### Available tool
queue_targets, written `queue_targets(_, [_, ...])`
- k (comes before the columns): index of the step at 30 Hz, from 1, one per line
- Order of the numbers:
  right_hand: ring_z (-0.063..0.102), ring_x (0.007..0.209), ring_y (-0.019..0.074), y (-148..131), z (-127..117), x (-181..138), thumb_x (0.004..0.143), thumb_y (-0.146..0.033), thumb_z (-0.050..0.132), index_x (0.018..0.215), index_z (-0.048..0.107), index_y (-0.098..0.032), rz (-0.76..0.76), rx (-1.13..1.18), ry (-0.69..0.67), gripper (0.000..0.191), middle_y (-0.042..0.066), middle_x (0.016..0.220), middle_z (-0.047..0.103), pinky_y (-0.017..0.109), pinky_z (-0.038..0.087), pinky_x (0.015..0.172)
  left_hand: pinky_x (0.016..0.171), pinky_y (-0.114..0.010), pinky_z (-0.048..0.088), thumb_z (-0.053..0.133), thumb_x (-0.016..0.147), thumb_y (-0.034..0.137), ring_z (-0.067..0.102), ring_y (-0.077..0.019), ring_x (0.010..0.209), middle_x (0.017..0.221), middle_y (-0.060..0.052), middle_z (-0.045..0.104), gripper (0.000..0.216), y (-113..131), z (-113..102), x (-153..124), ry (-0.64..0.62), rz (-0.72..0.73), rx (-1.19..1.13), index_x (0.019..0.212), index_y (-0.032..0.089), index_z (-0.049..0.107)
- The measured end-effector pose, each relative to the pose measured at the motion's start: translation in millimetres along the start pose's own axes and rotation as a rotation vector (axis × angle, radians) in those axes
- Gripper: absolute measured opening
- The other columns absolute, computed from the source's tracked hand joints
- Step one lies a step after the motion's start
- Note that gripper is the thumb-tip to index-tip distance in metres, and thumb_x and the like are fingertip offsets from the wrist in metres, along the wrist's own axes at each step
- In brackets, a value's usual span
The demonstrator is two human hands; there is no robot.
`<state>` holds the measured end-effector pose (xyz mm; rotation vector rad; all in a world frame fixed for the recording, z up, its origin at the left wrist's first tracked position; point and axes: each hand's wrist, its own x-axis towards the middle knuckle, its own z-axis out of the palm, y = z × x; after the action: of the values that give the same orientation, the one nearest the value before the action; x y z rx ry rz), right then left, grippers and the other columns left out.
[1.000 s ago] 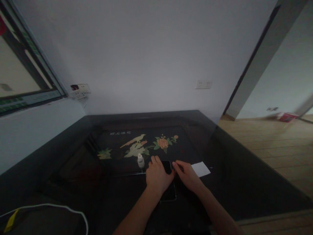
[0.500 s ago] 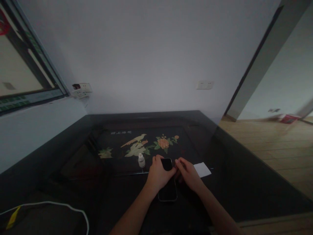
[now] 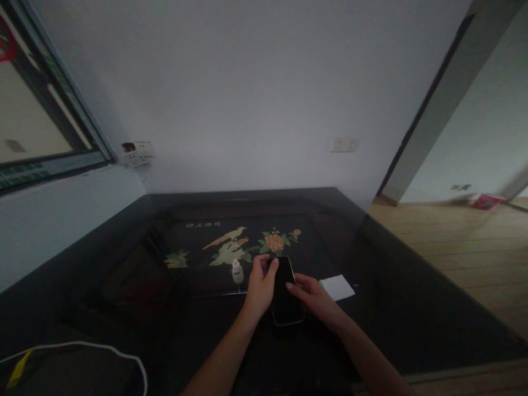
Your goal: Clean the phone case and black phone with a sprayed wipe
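phone (image 3: 287,301) toward the surface's (image 3: 406,308) six o'clock; left hand (image 3: 262,281) grips its ten o'clock edge, right hand (image 3: 311,297) its three, presumably for steadiness. bottle (image 3: 237,273) at ten, paper (image 3: 339,287) at three, seemingly kept within reach.

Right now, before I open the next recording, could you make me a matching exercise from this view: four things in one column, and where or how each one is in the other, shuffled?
Things:
1. phone
2. small bottle
3. white paper
4. white cable

Places and states:
A. lying flat beside the right hand
B. curving through the picture's lower left corner
C. standing upright beside the left hand
D. held in both hands, screen dark

Pairs: 1-D, 2-C, 3-A, 4-B
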<state>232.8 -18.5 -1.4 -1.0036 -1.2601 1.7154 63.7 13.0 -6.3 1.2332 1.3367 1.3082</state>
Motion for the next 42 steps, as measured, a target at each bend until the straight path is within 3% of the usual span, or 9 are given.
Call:
queue_targets(6, [0.067, 0.065, 0.016, 0.2, -4.9, 2.0, 0.08, -0.061, 0.078, 0.108, 0.067, -0.02, -0.027, -0.041, 0.134, 0.051, -0.001, 0.077, 0.071, 0.025, 0.051, 0.057, 0.094, -0.034, 0.05, 0.043, 0.1, 0.054, 0.067, -0.0235, 0.104, 0.109, -0.008, 0.073, 0.044, 3.6, -2.9, 3.8, -0.049, 0.115, -0.004, 0.108, 0.019, 0.067])
queue_targets(14, [0.063, 0.062, 0.0147, -3.7, -3.0, -0.9, 0.08, -0.063, 0.076, 0.108, 0.067, -0.02, -0.027, -0.106, 0.131, 0.052, -0.002, 0.075, 0.068, 0.023, 0.045, 0.054, 0.093, -0.034, 0.05, 0.039, 0.103, 0.045, 0.068, -0.0229, 0.101, 0.108, -0.008, 0.074, 0.039, 14.8, -5.1, -2.0, -0.04, 0.165, 0.108, 0.112, 0.018, 0.066])
queue_targets(24, [0.073, 0.082, 0.0212, -5.4, -0.3, -1.2, 0.085, -0.058, 0.075, 0.112, 0.068, -0.02, -0.071, -0.03, 0.012, 0.047, 0.003, 0.091, 0.076, 0.034, 0.056, 0.078, 0.09, -0.035, 0.051, 0.03, 0.106, 0.042, 0.069, -0.0228, 0.095, 0.101, -0.009, 0.073, 0.039, 15.3, -3.1, -7.1, -0.015, 0.156, 0.207, 0.11, 0.018, 0.061])
queue_targets(29, [0.073, 0.091, 0.0245, -12.5, 3.9, -5.9, 0.086, -0.059, 0.073, 0.118, 0.067, -0.021, -0.057, -0.053, 0.002, 0.05, 0.005, 0.101, 0.076, 0.041, 0.056, 0.086, 0.094, -0.033, 0.05, 0.027, 0.107, 0.039, 0.068, -0.0216, 0.105, 0.11, -0.01, 0.072, 0.04, 18.0, -1.8, -9.2, -0.022, 0.169, 0.204, 0.118, 0.018, 0.059])
queue_targets(37, [0.07, 0.098, 0.0235, -11.3, 1.0, -6.9, 0.092, -0.053, 0.068, 0.122, 0.065, -0.024, -0.133, -0.08, -0.04, 0.042, 0.005, 0.11, 0.074, 0.039, 0.056, 0.09, 0.091, -0.033, 0.049, 0.026, 0.107, 0.044, 0.067, -0.0211, 0.096, 0.098, -0.008, 0.07, 0.042, 18.5, 0.3, -11.6, 0.005, 0.181, 0.161, 0.103, 0.02, 0.06])
queue_targets(42, [0.07, 0.095, 0.0231, -12.7, 0.8, -7.7, 0.093, -0.052, 0.067, 0.123, 0.064, -0.024, -0.119, -0.084, -0.046, 0.041, 0.004, 0.108, 0.074, 0.038, 0.056, 0.088, 0.092, -0.033, 0.05, 0.027, 0.107, 0.048, 0.066, -0.0217, 0.1, 0.101, -0.008, 0.071, 0.044, 17.2, 1.2, -12.0, 0.015, 0.174, 0.107, 0.103, 0.02, 0.061])
